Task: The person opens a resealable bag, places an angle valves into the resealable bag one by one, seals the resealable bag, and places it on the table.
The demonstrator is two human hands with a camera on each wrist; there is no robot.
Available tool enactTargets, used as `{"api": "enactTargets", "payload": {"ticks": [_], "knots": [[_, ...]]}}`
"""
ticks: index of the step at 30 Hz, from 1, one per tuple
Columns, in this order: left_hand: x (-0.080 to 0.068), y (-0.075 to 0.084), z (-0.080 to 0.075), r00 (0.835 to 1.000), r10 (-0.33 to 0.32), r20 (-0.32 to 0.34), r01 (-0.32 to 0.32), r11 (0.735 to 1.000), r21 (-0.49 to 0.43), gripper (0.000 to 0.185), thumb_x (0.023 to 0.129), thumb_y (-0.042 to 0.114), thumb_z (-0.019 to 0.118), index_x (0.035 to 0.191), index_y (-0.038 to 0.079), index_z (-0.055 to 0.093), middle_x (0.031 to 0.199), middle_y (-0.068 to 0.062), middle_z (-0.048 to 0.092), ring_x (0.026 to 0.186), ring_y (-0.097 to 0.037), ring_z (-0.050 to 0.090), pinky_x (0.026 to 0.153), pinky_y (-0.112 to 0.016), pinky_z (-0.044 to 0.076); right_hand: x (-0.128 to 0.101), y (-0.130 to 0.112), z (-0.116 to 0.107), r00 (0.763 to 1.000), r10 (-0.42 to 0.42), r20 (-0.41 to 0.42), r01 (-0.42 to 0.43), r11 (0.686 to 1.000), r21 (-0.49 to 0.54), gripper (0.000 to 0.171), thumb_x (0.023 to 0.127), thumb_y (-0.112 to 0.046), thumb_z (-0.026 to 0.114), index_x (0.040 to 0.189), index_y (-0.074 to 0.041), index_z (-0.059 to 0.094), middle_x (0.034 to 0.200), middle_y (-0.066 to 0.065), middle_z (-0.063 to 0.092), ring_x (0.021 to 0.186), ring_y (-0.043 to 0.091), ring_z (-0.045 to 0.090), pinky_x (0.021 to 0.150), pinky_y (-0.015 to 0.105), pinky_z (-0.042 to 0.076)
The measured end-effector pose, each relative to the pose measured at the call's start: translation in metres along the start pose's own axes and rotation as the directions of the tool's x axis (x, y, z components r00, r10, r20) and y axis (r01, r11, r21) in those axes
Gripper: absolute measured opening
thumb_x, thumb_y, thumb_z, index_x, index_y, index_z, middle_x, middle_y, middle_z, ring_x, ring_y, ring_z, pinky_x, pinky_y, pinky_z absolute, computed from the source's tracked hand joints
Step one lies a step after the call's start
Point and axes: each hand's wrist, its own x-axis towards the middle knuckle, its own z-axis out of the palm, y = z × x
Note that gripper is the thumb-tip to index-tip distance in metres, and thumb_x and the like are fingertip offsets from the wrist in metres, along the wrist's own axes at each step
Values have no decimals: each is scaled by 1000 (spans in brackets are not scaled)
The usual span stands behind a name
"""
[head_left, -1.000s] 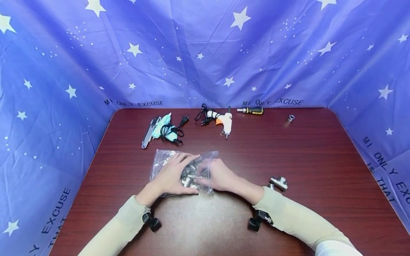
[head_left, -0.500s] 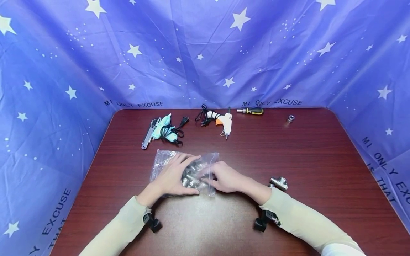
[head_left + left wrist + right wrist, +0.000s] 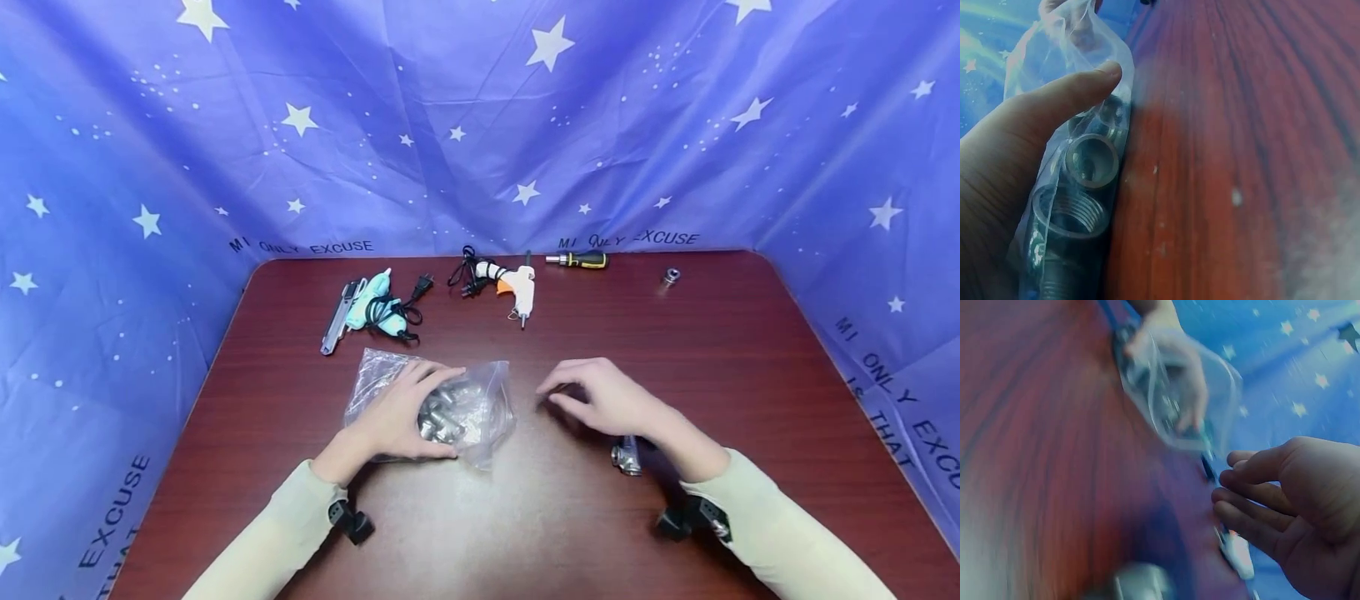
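A clear, crinkled plastic bag (image 3: 480,412) of threaded metal pipe fittings (image 3: 442,414) lies near the middle of the dark wooden table (image 3: 750,358), toward its near edge. The left hand (image 3: 397,415) rests on it, fingers curled round the lump. The left wrist view shows the fittings' round, threaded mouths; I cannot count them. The right hand (image 3: 609,398) hovers apart, fingers loosely bent, holding nothing. One loose fitting (image 3: 626,457) lies beneath its wrist. Along the far edge: two glue guns (image 3: 517,287), one screwdriver (image 3: 577,260).

Left hand (image 3: 397,414) curled (right hand (image 3: 609,400) loose)
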Motion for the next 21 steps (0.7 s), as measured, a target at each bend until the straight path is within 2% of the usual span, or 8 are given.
{"api": "enactTargets", "payload": {"ticks": [5, 9, 15, 21], "knots": [[2, -1, 0, 1000, -1, 16, 1, 1000, 2, 112, 65, 62, 96, 159, 23, 49, 145, -3, 58, 136, -22, 50, 111, -53, 52, -32, 20, -22, 996, 70, -50, -74, 992, -99, 21, 94, -4, 77, 108, -19, 82, 101, -12, 78, 95, 5, 72, 84, 36, 60], [0, -2, 0, 1000, 0, 4, 0, 1000, 19, 111, 65, 63, 95, 159, 23, 49, 144, -3, 58, 134, -22, 51, 109, -52, 54, -53, 30, -34, 993, 108, -36, -113, 982, -154, 21, 91, -6, 81, 108, -19, 81, 99, -11, 76, 88, 2, 68, 77, 30, 58], [-2, -2, 1, 1000, 2, -24, -1, 1000, 13, 113, 63, 62, 96, 158, 21, 50, 143, -3, 59, 133, -22, 53, 108, -51, 54, -82, 37, -49, 986, 157, 48, -148, 977, -153, 31, 86, -17, 87, 116, -18, 78, 98, -13, 68, 84, -1, 58, 70, 24, 50], [-2, -3, 3, 999, -3, -41, 4, 1000, 18, 113, 62, 63, 96, 158, 23, 50, 142, -2, 60, 132, -21, 54, 109, -50, 54, -101, 41, -48, 975, 196, 101, -187, 978, -95, 40, 83, -16, 91, 120, -17, 76, 106, -11, 67, 86, -4, 62, 72, 24, 58]]}}
